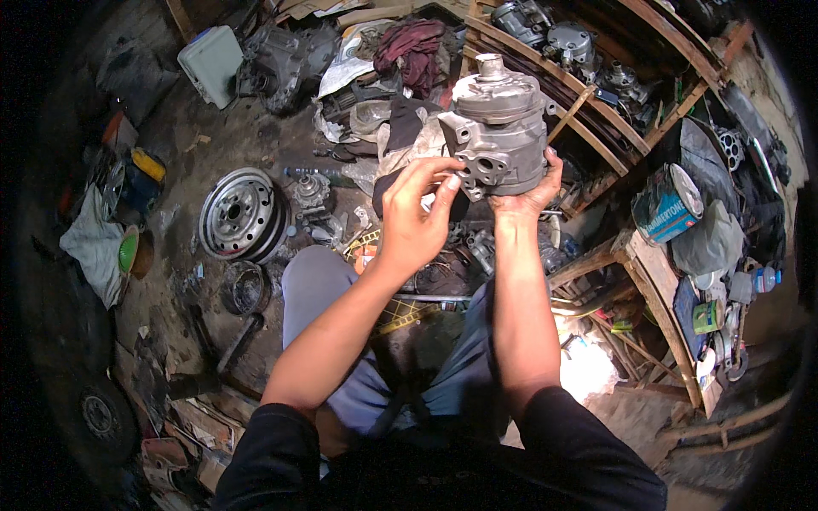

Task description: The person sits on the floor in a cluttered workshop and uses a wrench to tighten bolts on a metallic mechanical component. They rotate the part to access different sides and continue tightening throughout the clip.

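Near, above blue-grey trousers (319, 289), the right hand (521, 203) is clamped on the underside and right side of a metal housing (504, 129), holding it up. The left hand (415, 202) is half-closed at the left of its ported flange (486, 168); I cannot tell whether it touches. The step looks like checking those ports; the next move calls for steady support and fine finger work. The housing is dull, grey, roundish, stub-topped. Farther left stands a holed wheel (228, 219); far right, a rough wooden rack (573, 112).
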A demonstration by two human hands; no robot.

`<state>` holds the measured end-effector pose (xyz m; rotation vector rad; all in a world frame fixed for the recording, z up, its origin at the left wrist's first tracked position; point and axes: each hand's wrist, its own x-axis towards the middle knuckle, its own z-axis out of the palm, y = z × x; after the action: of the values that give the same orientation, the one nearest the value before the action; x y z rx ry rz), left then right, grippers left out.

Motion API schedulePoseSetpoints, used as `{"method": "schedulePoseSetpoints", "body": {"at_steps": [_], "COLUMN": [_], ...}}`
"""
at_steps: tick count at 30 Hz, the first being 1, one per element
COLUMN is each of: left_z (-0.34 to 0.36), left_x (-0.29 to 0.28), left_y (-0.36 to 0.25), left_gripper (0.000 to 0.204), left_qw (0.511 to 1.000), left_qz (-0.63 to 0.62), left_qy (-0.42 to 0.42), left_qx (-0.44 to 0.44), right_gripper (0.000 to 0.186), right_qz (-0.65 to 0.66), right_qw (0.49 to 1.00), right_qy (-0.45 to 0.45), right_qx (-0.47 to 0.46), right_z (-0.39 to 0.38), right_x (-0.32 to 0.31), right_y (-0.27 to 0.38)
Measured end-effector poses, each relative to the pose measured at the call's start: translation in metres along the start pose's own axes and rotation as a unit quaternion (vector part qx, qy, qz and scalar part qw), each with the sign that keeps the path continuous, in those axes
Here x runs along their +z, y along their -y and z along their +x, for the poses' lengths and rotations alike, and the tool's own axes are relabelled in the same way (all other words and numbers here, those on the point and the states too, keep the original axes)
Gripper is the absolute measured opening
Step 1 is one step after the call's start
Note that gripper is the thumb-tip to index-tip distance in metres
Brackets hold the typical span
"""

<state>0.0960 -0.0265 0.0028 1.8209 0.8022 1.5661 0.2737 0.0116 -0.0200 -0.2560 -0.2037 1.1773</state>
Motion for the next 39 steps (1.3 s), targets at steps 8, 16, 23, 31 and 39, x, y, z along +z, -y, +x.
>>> {"method": "schedulePoseSetpoints", "body": {"at_steps": [8, 16, 23, 31, 39], "left_z": [0.002, 0.0, -0.001, 0.001, 0.001], "left_x": [0.007, 0.012, 0.02, 0.022, 0.02], "left_y": [-0.009, -0.007, -0.007, -0.003, 0.001], "left_gripper": [0.04, 0.052, 0.054, 0.052, 0.047], "left_qw": [0.997, 0.983, 0.981, 0.967, 0.958], "left_qz": [0.053, 0.137, 0.154, 0.207, 0.254], "left_qy": [0.017, 0.011, -0.031, -0.047, -0.02], "left_qx": [0.049, 0.12, 0.109, 0.142, 0.132], "right_gripper": [0.064, 0.06, 0.057, 0.055, 0.056], "right_qz": [0.009, 0.039, 0.025, 0.025, 0.047], "right_qw": [0.998, 0.995, 0.992, 0.984, 0.98], "right_qy": [-0.041, -0.058, -0.091, -0.127, -0.13], "right_qx": [0.035, 0.07, 0.088, 0.123, 0.146], "right_z": [-0.004, -0.004, -0.008, -0.016, -0.015], "right_x": [0.0, -0.007, -0.003, -0.001, 0.0], "right_y": [-0.014, -0.025, -0.031, -0.037, -0.033]}}
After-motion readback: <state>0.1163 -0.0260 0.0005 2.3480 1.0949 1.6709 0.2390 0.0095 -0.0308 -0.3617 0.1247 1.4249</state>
